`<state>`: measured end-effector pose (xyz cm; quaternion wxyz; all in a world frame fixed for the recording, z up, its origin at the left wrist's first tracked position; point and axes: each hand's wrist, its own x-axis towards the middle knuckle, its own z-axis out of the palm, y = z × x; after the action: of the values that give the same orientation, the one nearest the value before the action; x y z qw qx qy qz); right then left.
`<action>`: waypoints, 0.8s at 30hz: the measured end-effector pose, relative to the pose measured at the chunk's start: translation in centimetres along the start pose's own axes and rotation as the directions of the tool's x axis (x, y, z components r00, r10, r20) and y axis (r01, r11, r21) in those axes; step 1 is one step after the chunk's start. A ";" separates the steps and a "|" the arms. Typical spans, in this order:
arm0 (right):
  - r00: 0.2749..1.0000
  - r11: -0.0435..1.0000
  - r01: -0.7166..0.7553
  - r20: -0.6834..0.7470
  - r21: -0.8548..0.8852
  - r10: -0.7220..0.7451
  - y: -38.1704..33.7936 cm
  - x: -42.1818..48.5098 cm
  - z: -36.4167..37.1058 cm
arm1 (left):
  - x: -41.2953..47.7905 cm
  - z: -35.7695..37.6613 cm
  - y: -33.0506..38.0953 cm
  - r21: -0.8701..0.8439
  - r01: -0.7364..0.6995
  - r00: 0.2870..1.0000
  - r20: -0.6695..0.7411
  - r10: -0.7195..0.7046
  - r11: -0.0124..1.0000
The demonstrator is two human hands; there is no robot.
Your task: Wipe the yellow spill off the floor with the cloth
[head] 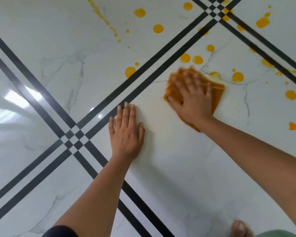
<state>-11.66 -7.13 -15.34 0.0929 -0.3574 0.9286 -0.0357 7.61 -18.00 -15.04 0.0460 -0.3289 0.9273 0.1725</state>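
An orange cloth (217,94) lies flat on the white marble floor (178,159), blurred by motion. My right hand (193,98) presses down on it with the fingers spread. Yellow spill drops (237,77) dot the floor beyond and to the right of the cloth, with more drops (158,28) farther up and a thin yellow streak (99,12) at the top. A smeared drop (214,74) touches the cloth's far edge. My left hand (126,132) rests flat on the floor with its palm down, left of the cloth and holding nothing.
Pairs of black inlay stripes (143,72) cross the tiles diagonally and meet in a checkered crossing (73,137). A bare toe (240,228) and a green garment edge (277,234) show at the bottom right. Window glare (15,103) shines at the left.
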 end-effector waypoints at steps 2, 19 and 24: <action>0.975 0.977 -0.209 -0.065 0.040 0.211 -0.8 -0.8 0.4 | 0.2 -0.1 0.3 0.006 -0.008 1.000 0.005 0.008 1.000; 0.971 0.970 0.232 0.067 -0.072 -0.228 6.1 1.5 -1.3 | 5.5 1.0 6.6 0.072 -0.204 0.979 0.030 0.203 0.976; 0.894 0.902 -0.419 -0.126 0.103 0.429 8.7 -0.5 -0.5 | 7.4 1.3 9.0 0.073 -0.230 0.973 0.027 0.228 0.971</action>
<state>-17.13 -0.31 -15.96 0.0433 -0.1392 0.9865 -0.0743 -3.82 -15.47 -15.12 0.0466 -0.2162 0.9645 0.1443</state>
